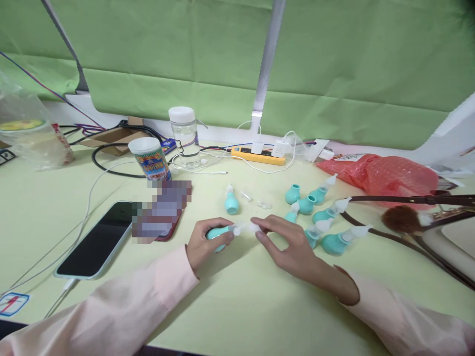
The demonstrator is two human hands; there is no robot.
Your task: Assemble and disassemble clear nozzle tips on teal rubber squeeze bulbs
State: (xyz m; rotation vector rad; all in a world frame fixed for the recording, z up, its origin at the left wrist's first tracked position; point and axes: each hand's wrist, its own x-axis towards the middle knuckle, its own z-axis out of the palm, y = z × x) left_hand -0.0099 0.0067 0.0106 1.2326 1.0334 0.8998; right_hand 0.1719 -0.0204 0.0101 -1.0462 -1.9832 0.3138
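My left hand [208, 242] is closed around a teal squeeze bulb [217, 232] with a clear tip pointing right. Close to that tip, my right hand [284, 242] pinches a small translucent nozzle piece [253, 227] between thumb and fingers. Whether the two pieces touch, I cannot tell. Behind my hands another teal bulb [232, 202] stands with a clear tip on it. Small clear plastic parts [264, 203] lie beside it. To the right sit several teal bulbs, some with white nozzles such as this one [336, 243], and open-necked ones such as this one [293, 193].
At left lie a black-screened phone [100, 240] on a cable and a second phone in a red case [174, 217]. A printed cup [152, 160], clear bottle [185, 141] and yellow power strip [272, 157] stand behind. A red plastic bag [393, 175] and strapped handbag [452, 225] are at right.
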